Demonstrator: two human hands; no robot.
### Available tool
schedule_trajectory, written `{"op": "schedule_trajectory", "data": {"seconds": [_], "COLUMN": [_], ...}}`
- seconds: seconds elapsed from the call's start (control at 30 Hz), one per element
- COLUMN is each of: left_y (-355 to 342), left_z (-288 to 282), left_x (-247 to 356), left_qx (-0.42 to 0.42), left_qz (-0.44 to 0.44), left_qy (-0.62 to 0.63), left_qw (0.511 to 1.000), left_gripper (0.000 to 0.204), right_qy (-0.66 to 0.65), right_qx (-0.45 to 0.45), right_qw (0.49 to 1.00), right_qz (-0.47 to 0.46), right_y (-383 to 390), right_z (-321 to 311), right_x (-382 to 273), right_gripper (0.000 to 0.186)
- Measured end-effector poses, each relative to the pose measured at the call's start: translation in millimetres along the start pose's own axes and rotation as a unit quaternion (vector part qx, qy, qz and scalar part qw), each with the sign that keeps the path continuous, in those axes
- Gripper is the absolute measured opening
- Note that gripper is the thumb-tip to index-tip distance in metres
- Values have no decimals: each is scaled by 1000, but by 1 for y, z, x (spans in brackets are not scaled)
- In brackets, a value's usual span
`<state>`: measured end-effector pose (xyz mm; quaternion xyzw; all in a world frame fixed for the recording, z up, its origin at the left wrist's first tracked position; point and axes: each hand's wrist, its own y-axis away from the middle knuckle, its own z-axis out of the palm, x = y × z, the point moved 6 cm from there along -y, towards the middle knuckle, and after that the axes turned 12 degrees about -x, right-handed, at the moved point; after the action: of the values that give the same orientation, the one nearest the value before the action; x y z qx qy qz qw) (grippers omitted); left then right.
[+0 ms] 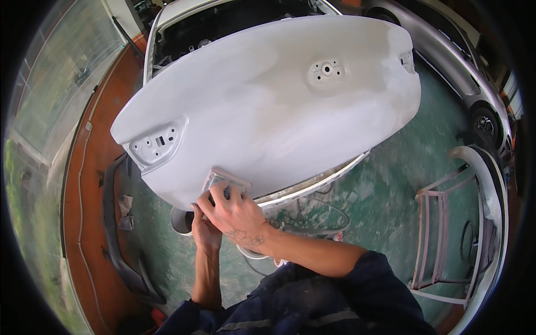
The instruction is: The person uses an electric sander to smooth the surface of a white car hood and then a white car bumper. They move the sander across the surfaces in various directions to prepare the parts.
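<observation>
A large car trunk lid [223,95], pale grey-white with brownish patches, lies tilted in front of me. My right hand [237,212] bends its fingers round a flat sanding block [230,180], pale and pinkish at the rim. The block rests on the lid's near edge, left of the middle. Close beneath and to the left is my left hand [206,230], next to the same edge. Its thumb side shows, but my right hand and the lid hide most of its fingers. Whether it touches the lid I cannot tell.
Behind the lid stands a white car body [181,8]. A bucket [181,221] sits under the lid's near left. Dark bumper parts [120,240] lean at left; a metal rack [432,240] and curved panel [494,195] stand right, below a silver car [446,61]. A hose [329,230] crosses the green floor [385,190].
</observation>
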<state>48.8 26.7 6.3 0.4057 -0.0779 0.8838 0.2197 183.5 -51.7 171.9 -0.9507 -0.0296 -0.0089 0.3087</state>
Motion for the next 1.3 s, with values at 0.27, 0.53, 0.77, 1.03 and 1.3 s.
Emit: {"op": "schedule_trajectory", "data": {"seconds": [0.27,0.53,0.77,1.03,1.3], "left_y": [9,8,-4,8,-8], "left_z": [-16,-24,-21,-16,-26], "left_x": [-1,-4,-6,0,-5], "left_qx": [131,107,69,83,95], "left_qz": [-64,-46,-42,-62,-73], "left_qy": [-7,-15,4,-30,-37], "left_qw": [989,993,997,994,992], "left_gripper": [57,56,56,60,59], "right_qy": [-83,-17,11,-73,-1], "right_qx": [-49,-80,-29,-73,-29], "right_qw": [979,992,999,971,998], "right_qz": [178,99,29,217,61], "right_y": [32,-13,-30,2,-19], "right_z": [-52,-27,-15,-63,-25], "right_x": [161,71,34,200,69], "right_gripper": [45,35,29,56,29]}}
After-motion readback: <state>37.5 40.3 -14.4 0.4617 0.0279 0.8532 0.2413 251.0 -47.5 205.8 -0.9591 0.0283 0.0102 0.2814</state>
